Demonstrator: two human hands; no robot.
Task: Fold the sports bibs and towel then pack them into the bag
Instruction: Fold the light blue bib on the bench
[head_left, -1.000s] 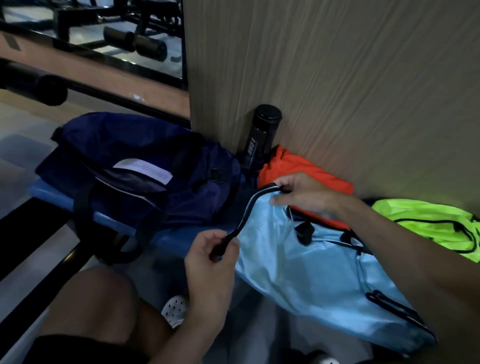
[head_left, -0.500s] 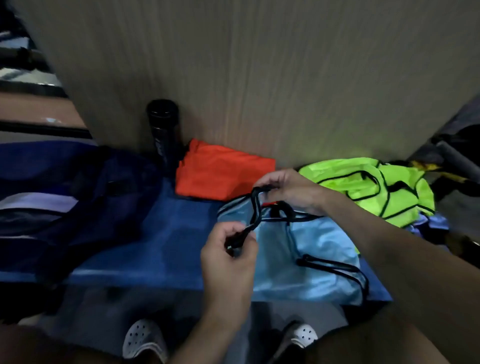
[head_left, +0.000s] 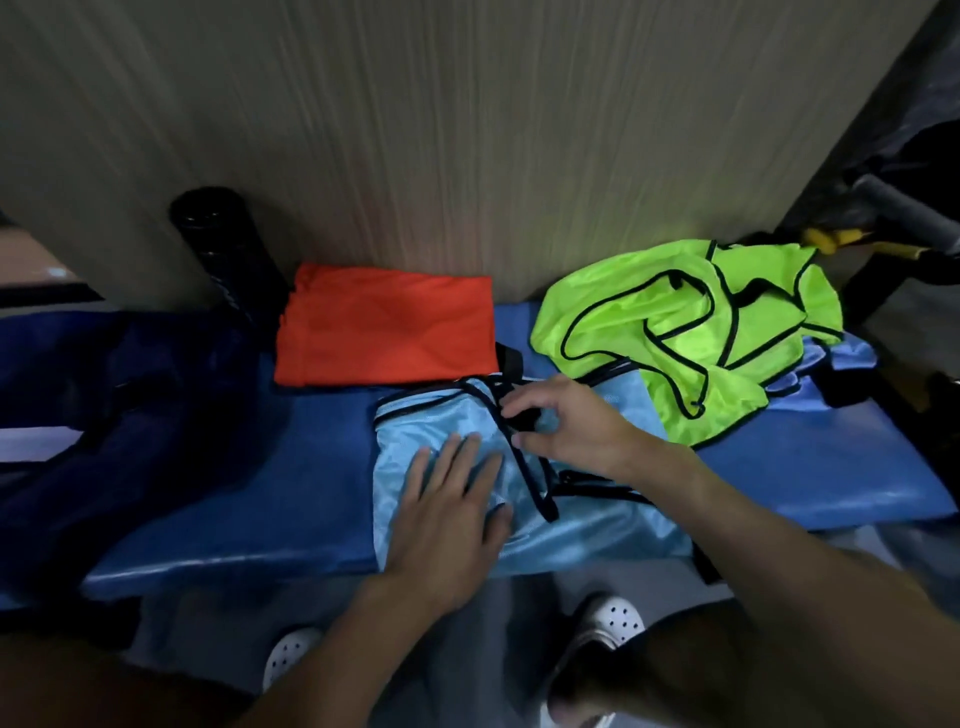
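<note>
three bibs — orange bib, green bib, blue bib; left hand flat on it, right hand grip unclear.

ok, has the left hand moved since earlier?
Yes. The left hand dropped the black trim and went down flat onto the light blue bib on the bench.
</note>
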